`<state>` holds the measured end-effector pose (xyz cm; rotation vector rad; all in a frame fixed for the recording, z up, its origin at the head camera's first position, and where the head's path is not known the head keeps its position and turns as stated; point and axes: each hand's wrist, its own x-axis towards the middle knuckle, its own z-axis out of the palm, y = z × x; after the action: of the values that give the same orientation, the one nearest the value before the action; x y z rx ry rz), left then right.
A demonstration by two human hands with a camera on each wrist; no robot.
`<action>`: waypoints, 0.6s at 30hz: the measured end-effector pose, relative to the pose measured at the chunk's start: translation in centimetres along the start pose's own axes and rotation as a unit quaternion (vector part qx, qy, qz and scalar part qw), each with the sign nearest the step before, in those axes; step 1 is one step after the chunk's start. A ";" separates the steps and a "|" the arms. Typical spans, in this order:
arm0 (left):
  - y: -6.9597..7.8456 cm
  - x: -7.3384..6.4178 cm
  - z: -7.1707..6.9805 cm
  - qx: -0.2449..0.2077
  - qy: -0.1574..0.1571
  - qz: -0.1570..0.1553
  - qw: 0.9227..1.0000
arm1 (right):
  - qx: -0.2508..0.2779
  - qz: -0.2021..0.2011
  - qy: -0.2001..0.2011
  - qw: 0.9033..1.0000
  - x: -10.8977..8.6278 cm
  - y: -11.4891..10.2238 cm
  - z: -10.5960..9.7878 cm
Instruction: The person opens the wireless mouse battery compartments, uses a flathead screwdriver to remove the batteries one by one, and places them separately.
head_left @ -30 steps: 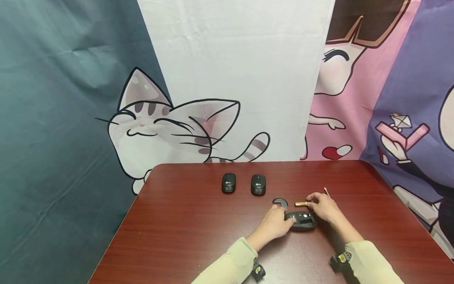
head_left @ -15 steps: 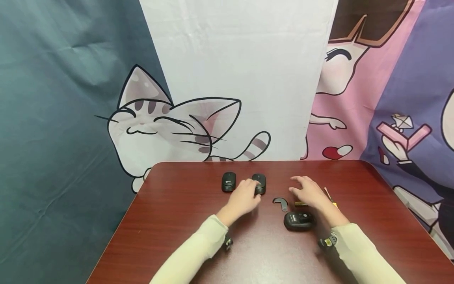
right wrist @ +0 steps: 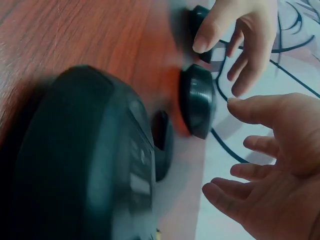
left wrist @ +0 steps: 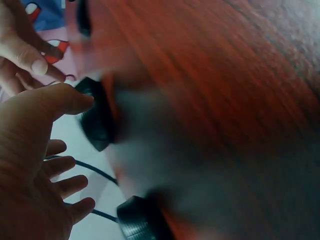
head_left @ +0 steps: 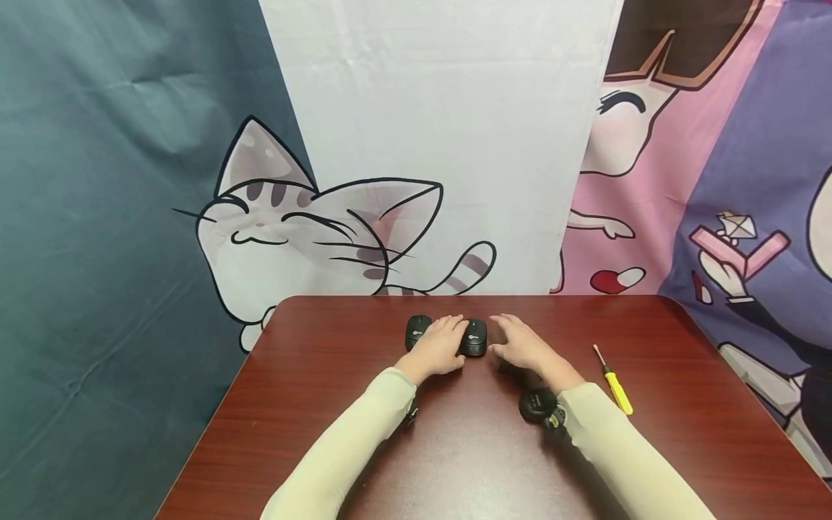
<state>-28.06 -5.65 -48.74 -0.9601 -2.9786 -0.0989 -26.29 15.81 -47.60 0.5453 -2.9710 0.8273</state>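
Observation:
My left hand (head_left: 434,352) is between two upright black computer mice, its fingers loosely spread. It partly covers the left mouse (head_left: 417,327), and its fingertips reach the near side of the right mouse (head_left: 477,336). Just right of that mouse is my right hand (head_left: 523,347), fingers parted and nothing held. Closer to me lies an overturned black mouse (head_left: 536,405), partly behind the right wrist camera; it looms large in the right wrist view. There, its detached curved cover (right wrist: 163,147) shows beyond it. The right forearm hides the gold battery in the head view.
A screwdriver (head_left: 617,391) with a yellow handle lies on the right part of the reddish-brown table (head_left: 676,347). Behind the table's far edge hangs a printed cloth backdrop (head_left: 429,130) with a cartoon cat.
My left hand has let go of the overturned mouse and moved left to the two upright mice. My right hand has left the battery and moved left, uncovering the screwdriver.

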 end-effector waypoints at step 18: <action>0.0 1.9 1.3 -0.036 -0.040 -0.015 0.998 | -0.043 -0.018 -0.060 0.997 2.1 0.3 2.8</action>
<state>-29.62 -4.50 -49.95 -0.9479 -3.0839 -0.1739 -28.18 13.94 -49.94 0.6651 -3.0761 0.6835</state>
